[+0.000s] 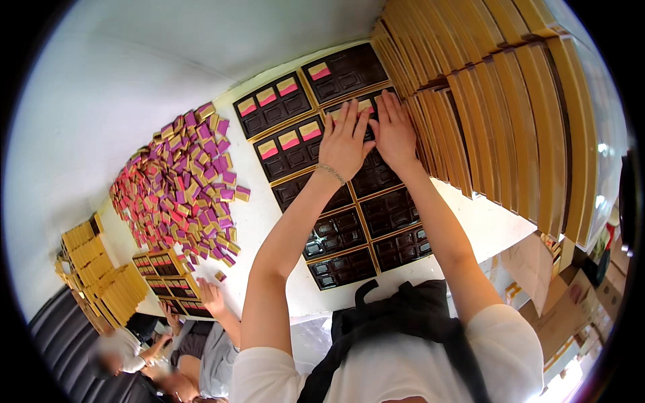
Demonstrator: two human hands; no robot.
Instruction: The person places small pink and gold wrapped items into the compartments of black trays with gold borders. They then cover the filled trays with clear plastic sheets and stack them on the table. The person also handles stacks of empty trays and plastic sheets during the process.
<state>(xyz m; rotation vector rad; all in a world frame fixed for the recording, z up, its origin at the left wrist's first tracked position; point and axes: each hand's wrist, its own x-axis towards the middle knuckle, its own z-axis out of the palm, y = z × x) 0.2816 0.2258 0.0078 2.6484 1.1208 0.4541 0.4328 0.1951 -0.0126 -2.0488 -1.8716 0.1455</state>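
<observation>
My left hand (pixel 345 140) lies over a black compartment tray in the far part of the right row, fingers stretched forward. Beside it my right hand (pixel 396 131) reaches over the same tray, fingers extended and angled toward the left hand. A gold-and-pink wrapped piece (pixel 365 105) shows between the fingertips; whether the fingers press on it cannot be seen. The tray beyond (pixel 353 75) has one wrapped piece (pixel 319 71) in its left corner. Two trays to the left (pixel 282 115) each carry three such pieces along their far side. The nearer trays (pixel 340 266) show bare black compartments.
A large heap of purple, pink and gold wrapped pieces (pixel 185 181) covers the table's left part. Tall stacks of gold-edged boxes (pixel 497 127) rise on the right. At lower left, another person's hand (pixel 211 295) is near filled trays (pixel 164 263); more gold boxes (pixel 101 269) stand behind.
</observation>
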